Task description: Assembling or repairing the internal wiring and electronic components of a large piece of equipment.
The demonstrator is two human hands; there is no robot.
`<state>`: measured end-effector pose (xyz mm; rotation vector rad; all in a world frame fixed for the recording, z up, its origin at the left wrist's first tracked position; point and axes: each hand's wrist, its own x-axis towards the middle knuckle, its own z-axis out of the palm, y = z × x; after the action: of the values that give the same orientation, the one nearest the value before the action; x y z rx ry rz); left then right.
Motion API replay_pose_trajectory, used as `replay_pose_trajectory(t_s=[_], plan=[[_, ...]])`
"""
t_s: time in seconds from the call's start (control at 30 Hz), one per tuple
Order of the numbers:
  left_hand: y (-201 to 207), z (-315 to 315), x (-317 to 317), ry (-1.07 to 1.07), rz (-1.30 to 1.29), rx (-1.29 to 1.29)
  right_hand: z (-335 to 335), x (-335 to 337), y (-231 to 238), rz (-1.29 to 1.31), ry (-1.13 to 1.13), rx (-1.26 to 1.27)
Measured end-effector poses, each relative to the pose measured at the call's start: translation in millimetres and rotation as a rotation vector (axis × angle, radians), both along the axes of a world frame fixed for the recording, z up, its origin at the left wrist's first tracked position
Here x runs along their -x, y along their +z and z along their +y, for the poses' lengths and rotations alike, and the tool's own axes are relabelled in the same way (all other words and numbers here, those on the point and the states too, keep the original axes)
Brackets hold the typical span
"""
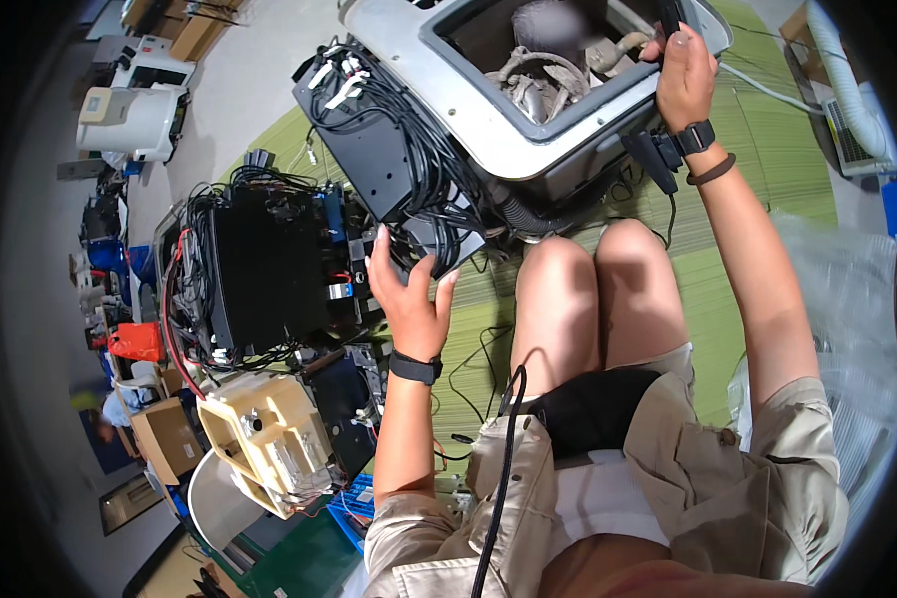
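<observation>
My left hand [414, 304] is open, its fingers spread beside a thick bundle of black cables [434, 189]. Whether the fingertips touch the cables, I cannot tell. These cables lie over a black metal box [354, 140] with round holes. My right hand [686, 80] is closed around a slim black object [671, 14], cut off by the top of the view, at the right rim of a white housing [513, 149]. Inside the housing's grey-framed opening, greyish hoses [543, 80] and a rounded dark part are visible. Both wrists wear black bands.
To the left stands a black equipment case [269, 279] with wires around it. Nearer are a cream plastic frame [269, 429] and a blue crate [354, 508]. Green matting [757, 149] covers the floor. Clear plastic sheeting [827, 299] lies at the right, below a white corrugated hose [847, 80].
</observation>
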<state>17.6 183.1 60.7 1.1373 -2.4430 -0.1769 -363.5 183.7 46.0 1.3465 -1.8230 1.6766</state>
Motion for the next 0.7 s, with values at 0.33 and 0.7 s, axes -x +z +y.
replay_pose_trajectory(t_s=[0.33,0.7], plan=[[-10.8,-9.2,0.8,-0.12,0.014,0.101,-7.5,-10.6,4.2,-0.241,0.138,0.208],[-18.8,-15.0,37.4,-0.256,0.087,0.094,-37.1,33.8,11.1,-0.122,0.148,0.044]])
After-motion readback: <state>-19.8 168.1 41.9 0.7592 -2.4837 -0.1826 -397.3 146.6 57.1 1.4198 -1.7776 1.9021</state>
